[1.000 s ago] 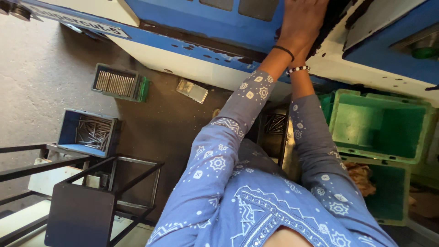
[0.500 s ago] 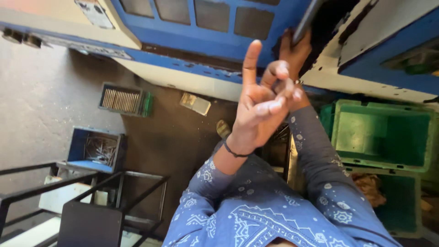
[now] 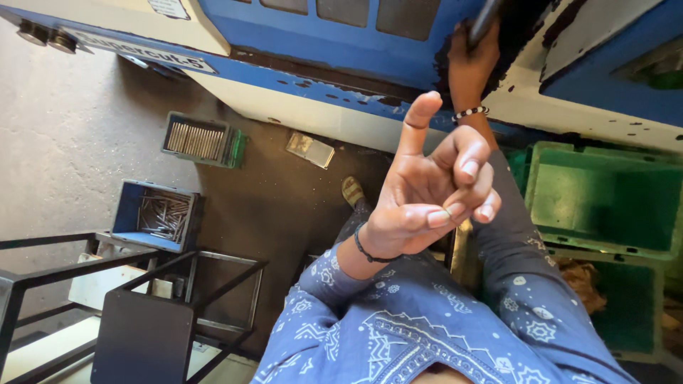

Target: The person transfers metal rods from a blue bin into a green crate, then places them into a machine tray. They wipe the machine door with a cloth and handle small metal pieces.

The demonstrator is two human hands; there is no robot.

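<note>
Two hands show. Left hand (image 3: 434,195) is raised before the camera, index finger up, thumb tip touching the curled fingers, holding nothing. Right hand (image 3: 471,60) reaches up to the blue machine (image 3: 341,50), its grip closed on a dark handle (image 3: 486,21). Below, a green crate (image 3: 605,199) stands right, a blue bin (image 3: 158,213) of metal rods left.

Both arms wore long blue sleeves (image 3: 398,320) printed with white floral and zigzag patterns. The left hand (image 3: 427,195) carried a thin black wristband, the right hand (image 3: 469,60) a black-and-white beaded bracelet.
</note>
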